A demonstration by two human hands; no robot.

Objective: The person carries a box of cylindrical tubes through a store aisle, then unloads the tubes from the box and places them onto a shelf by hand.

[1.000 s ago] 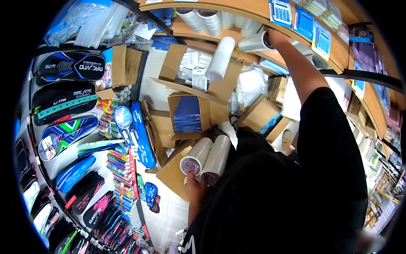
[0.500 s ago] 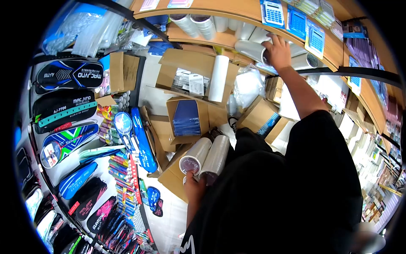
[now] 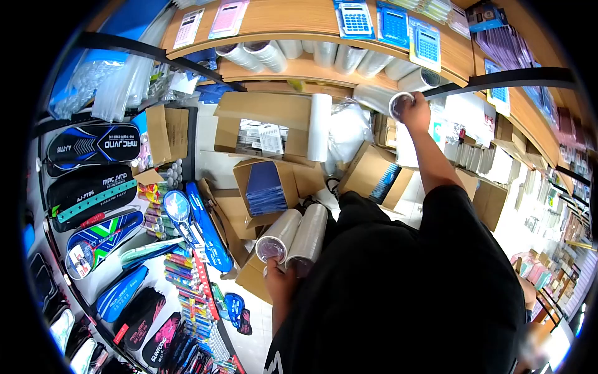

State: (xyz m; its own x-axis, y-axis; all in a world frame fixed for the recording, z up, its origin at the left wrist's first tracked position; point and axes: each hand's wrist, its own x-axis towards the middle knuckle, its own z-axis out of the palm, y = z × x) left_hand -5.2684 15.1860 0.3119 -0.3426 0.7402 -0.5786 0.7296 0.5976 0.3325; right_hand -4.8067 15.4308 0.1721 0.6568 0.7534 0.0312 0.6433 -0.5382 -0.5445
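Observation:
Two long wrapped rolls, a left one (image 3: 281,232) and a right one (image 3: 308,235), lie side by side against my body. My left hand (image 3: 281,282) is closed on their near ends. Out in front, my right hand (image 3: 415,111) grips the open end of another whitish roll (image 3: 375,98) that lies tilted just below the shelf edge. More such rolls (image 3: 350,57) stand in a row on the wooden shelf (image 3: 305,70). A white roll (image 3: 319,128) stands upright by an open carton (image 3: 261,106).
Below the carton is a box of blue packs (image 3: 266,190); another open box (image 3: 375,174) lies right of it. Racket bags (image 3: 93,146) hang at the left. Calculators (image 3: 355,20) line the upper shelf edge. A pale plastic bag (image 3: 349,128) sits under the shelf.
The view has shifted, showing more shelf. My right hand, spread open half a second ago, has closed on the roll's end, and that roll has come out from the shelf. My left hand keeps its hold.

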